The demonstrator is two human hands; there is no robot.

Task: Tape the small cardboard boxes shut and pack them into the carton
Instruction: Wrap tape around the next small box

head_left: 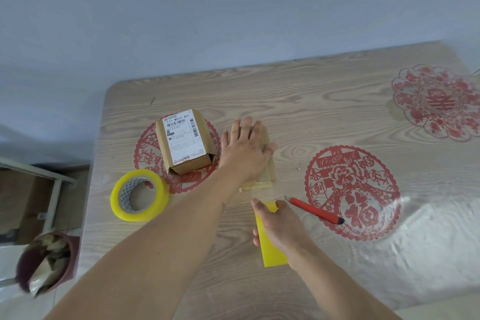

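My left hand [245, 149] lies flat with straight fingers on a small cardboard box [267, 171] wrapped in clear tape, pressing it to the table. Most of that box is hidden under the hand. My right hand [279, 226] grips a flat yellow scraper [271, 254], whose tip points toward the box's near end. A second small cardboard box [185, 143] with a white shipping label on top stands to the left, its near end flap slightly open. A roll of yellow tape [139, 196] lies in front of that box. No carton is in view.
A red utility knife [315, 209] lies right of my right hand. The wood-grain table [311, 101] has a clear cover with red paper-cut decorations. Beyond the table's left edge are a bin of scraps [46, 262] and a low shelf [33, 184].
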